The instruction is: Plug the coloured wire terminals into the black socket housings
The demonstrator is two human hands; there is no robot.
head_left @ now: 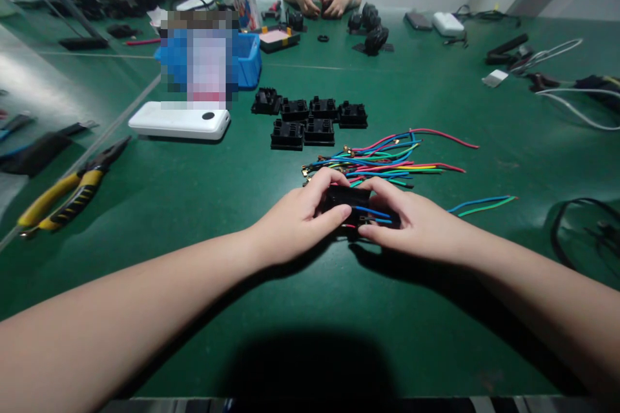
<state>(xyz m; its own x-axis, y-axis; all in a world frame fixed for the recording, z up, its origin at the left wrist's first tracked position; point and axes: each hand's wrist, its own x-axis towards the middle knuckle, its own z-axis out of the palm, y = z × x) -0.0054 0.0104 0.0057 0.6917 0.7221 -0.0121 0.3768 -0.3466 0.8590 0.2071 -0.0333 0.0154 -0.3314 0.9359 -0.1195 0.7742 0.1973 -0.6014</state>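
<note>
Between the left grip and right grip, both clamped on it, sits a black housing.

held housing: black plastic, slight sheen. loose housings, far of it: moulded black plastic, mostly matt. wires: smooth coloured plastic insulation; terminals, shiny brass-coloured metal. pliers, left: dark metal head, yellow-and-black plastic-looking grips. white device, far left: smooth plastic. bin, far: blue plastic. table top: smooth, green, softly glossy.
</note>
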